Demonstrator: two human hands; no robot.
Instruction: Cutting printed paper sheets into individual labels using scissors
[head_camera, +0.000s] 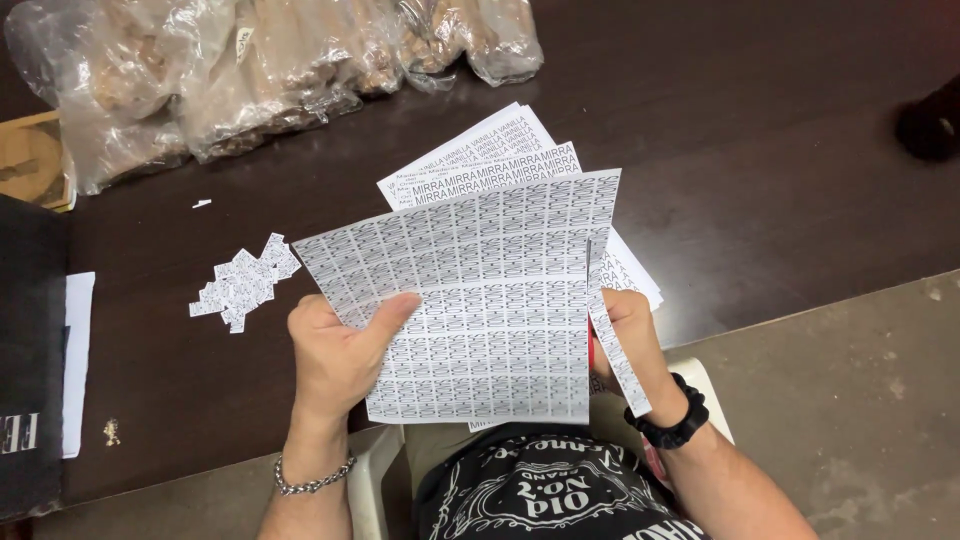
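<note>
1. Gripping with thumb over the front, the left hand (335, 355) clasps the printed label sheet (470, 300) at its lower left part; the thumb lies across the rows of small labels and the fingers go behind the paper.
2. Left of that hand, a small heap of cut paper labels (243, 283) lies on the dark brown table (780, 150), apart from the sheet; one tiny scrap (202, 204) sits farther away.
3. At the far left, clear plastic bags (250, 70) of brownish contents rest on the table's far side.
4. Held upright and tilted toward the camera, the sheet spans the gap between both hands, above the person's lap.
5. Behind it fan out more printed sheets (490, 155), their tops showing at the far edge.
6. Along the sheet's right edge a narrow strip (612, 345) is partly separated and hangs down.
7. On the right, the right hand (635, 335) is closed at that edge, just beside the strip; what exactly it pinches is hidden by paper.
</note>
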